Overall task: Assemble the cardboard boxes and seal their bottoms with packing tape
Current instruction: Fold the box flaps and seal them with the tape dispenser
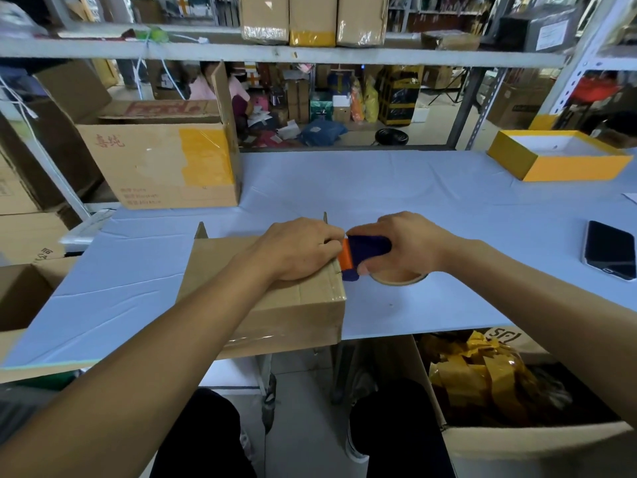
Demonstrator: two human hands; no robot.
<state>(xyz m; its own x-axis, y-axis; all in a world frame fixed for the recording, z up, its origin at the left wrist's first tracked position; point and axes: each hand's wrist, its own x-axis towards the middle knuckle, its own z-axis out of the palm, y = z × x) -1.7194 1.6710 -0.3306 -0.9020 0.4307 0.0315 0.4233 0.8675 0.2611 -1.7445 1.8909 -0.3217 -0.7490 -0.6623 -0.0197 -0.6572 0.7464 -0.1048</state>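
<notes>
A brown cardboard box (303, 315) lies bottom-up at the near edge of the pale blue table (413, 188), its lower flaps poking out behind. My left hand (300, 250) rests palm-down on the box's top near its right edge, fingers reaching toward the dispenser. My right hand (410, 250) grips a blue and orange tape dispenser (362, 253) with a roll of tape (400, 279) right at the box's right edge. Clear tape shines on the box's front face.
A large open carton (162, 167) with yellow tape stands at the back left. A yellow and white tray box (558, 157) sits at the back right, a dark phone (610, 250) at the right. Under the table a carton (499, 391) holds tape scraps.
</notes>
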